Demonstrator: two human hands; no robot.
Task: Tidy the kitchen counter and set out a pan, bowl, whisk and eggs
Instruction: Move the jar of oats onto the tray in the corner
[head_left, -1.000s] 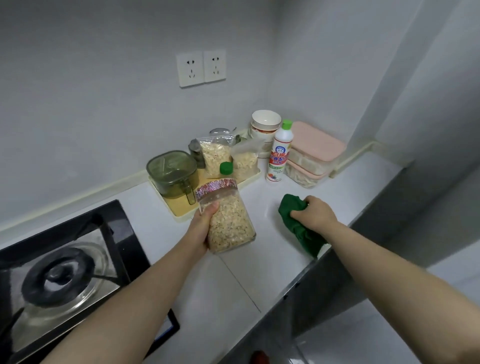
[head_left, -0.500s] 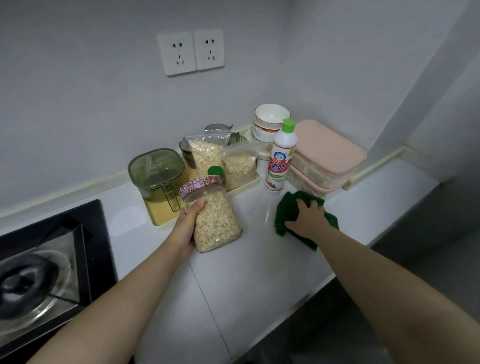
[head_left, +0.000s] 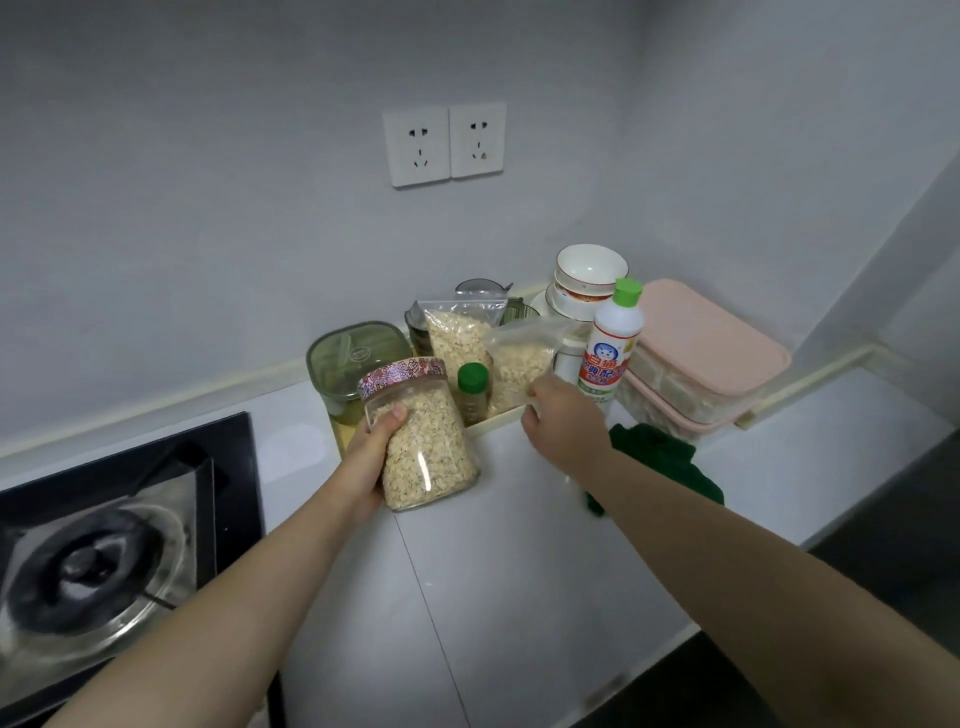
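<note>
Over the white tabletop (head_left: 519, 545), beside the stove (head_left: 104, 545), my left hand (head_left: 366, 467) has its fingers (head_left: 397, 415) wrapped round the tilted oat jar (head_left: 426, 447). My right hand (head_left: 563, 426) is at the front edge of the tray (head_left: 493, 420), below a bag of oats (head_left: 519, 369); whether those fingers grip anything I cannot tell. A green cloth (head_left: 670, 462) lies beside my right forearm. The stacked bowls (head_left: 589, 280) stand in the back corner.

Dim, even indoor light, soft shadows, glare on the hob (head_left: 104, 566), wide-angle bending at edges, slight softness
</note>
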